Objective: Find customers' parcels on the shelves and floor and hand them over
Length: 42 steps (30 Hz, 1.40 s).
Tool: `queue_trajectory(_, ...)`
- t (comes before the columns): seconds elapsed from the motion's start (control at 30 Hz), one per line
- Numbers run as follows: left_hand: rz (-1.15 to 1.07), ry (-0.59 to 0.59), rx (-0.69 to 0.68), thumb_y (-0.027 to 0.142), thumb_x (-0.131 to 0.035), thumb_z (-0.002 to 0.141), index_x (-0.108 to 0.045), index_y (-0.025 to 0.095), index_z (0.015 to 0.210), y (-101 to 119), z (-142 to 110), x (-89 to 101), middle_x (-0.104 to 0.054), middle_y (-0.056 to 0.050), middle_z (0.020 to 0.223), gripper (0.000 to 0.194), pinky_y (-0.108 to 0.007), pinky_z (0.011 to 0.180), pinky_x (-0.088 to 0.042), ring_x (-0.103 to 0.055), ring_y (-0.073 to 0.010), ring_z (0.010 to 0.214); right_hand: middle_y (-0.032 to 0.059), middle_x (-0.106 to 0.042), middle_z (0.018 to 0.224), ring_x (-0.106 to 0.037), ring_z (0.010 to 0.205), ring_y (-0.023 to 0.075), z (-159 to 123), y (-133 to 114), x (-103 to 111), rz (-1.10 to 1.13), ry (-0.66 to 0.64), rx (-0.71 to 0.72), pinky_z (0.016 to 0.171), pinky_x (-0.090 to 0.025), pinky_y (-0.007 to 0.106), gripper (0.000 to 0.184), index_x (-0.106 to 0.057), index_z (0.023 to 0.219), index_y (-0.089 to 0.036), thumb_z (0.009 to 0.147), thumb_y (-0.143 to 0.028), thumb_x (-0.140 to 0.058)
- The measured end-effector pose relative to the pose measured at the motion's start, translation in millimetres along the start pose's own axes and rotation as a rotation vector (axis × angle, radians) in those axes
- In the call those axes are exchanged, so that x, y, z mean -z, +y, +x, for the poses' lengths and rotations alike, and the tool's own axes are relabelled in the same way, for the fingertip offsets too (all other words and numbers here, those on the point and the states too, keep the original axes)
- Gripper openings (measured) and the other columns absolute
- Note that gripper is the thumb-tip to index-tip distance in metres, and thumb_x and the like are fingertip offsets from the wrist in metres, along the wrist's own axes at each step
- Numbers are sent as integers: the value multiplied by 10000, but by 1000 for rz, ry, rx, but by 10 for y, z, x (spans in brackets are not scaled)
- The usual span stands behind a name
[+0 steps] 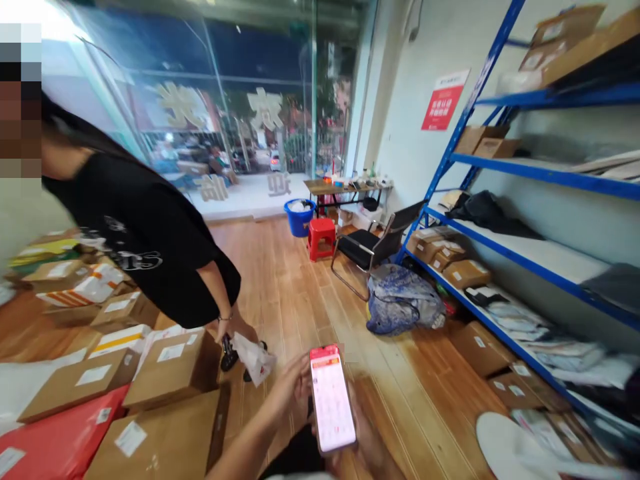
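Observation:
I hold a smartphone point(331, 400) with a lit red-and-white screen low in the middle of the view. My left hand point(294, 388) comes in from the lower left, its fingers curled against the phone's left edge. My right hand point(367, 437) is under the phone's right side and lower end, partly hidden by it. To my left a co-worker in a black T-shirt point(145, 233) bends forward. Their hand point(235, 328) holds a white plastic parcel point(255, 360) and a dark object over the boxes.
Several labelled cardboard boxes point(170, 367) and a red parcel point(60, 440) are piled at the left. Blue shelving point(530, 267) with boxes and bags runs along the right wall. A stuffed bag point(400, 300), a black chair point(375, 243), a red stool point(321, 237) and a blue bucket point(299, 217) stand on the wooden floor.

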<state>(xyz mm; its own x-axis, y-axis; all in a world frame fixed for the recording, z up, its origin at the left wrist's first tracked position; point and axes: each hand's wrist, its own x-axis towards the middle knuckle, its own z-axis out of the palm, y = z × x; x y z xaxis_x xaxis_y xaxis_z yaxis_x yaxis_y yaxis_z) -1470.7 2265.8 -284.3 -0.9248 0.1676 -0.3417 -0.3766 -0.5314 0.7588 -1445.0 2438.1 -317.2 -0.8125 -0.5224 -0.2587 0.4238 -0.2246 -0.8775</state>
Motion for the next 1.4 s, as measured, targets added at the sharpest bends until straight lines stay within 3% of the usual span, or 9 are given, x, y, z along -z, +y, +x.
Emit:
queue_trajectory(0.1, 62, -4, 3, 472, -729, 767, -704, 122, 938, 390, 1041, -105, -712, -88, 833, 390, -266, 702, -479, -642, -183, 737, 127, -682, 990, -707, 704, 281, 825, -382, 416, 83, 77, 71, 450, -528, 372, 722, -406, 1351, -275, 842, -785, -365)
queue_trajectory(0.27, 160, 103, -18, 601, -637, 786, -678, 85, 879, 1034, 2556, -363, -699, -91, 739, 525, -258, 569, -429, -614, -182, 626, 162, -641, 1163, -715, 761, 254, 2049, -1393, 961, 12, 93, 100, 446, -549, 310, 673, -301, 1422, -252, 911, -678, -401)
queue_trajectory(0.5, 181, 181, 7, 636, -648, 744, -674, 101, 827, 1522, 3992, -683, -664, -53, 662, 542, -255, 552, -417, -589, -169, 578, 170, -665, 1165, -732, 768, 275, 3145, -2075, 1727, 108, 89, 83, 403, -541, 284, 661, -321, 1414, -255, 912, -678, -400)
queue_trajectory(0.7, 18, -109, 80, 583, -481, 856, -585, 141, 1233, 1759, 5097, -1150, -690, -108, 948, 590, -245, 546, -402, -612, -187, 706, 137, -694, 1120, -724, 837, 292, 4033, -2734, 2767, 128, 86, 70, 470, -569, 341, 729, -341, 1423, -288, 861, -747, -409)
queue_trajectory(0.77, -42, -187, 116, 447, -531, 849, -461, 214, 1371, 1784, 5430, -1341, -663, -111, 1093, 577, -242, 574, -417, -623, -188, 773, 128, -689, 1140, -694, 976, 302, 4322, -3052, 3133, 59, 124, 125, 649, -603, 422, 738, -405, 1395, -270, 849, -767, -399)
queue_trajectory(0.87, -115, -267, 143, 186, -614, 712, -220, 372, 1487, 1805, 5900, -1605, -572, -87, 1296, 889, -322, 721, -494, -627, -228, 960, 115, -666, 1199, -591, 1188, 289, 4722, -3532, 3627, -123, 111, 234, 954, -519, 473, 680, -454, 1371, -258, 893, -728, -346)
queue_trajectory(1.03, -92, -196, 28, 49, -671, 618, 5, 478, 1501, 1945, 6587, -1861, -425, -81, 1463, 1191, -391, 825, -527, -536, -305, 1189, 128, -534, 1368, -481, 1296, 271, 5291, -4063, 4178, -511, -5, 333, 1101, -384, 460, 591, -384, 1429, -255, 969, -609, -272)
queue_trajectory(1.2, -43, -159, -34, 48, -686, 677, 89, 497, 1491, 2178, 7010, -1822, -353, -99, 1517, 1210, -424, 805, -563, -515, -336, 1217, 110, -469, 1405, -362, 1369, 268, 5781, -4267, 4368, -639, -16, 358, 1182, -232, 474, 486, -429, 1390, -261, 994, -514, -303)
queue_trajectory(1.4, -56, -143, 32, 13, -610, 625, 101, 512, 1480, 2506, 7258, -1656, -376, -94, 1500, 1218, -460, 753, -592, -541, -334, 1169, 65, -570, 1307, -548, 1193, 237, 6235, -4479, 4310, -163, -315, 109, 1022, -447, 422, 490, -386, 1332, -248, 864, -240, -532)
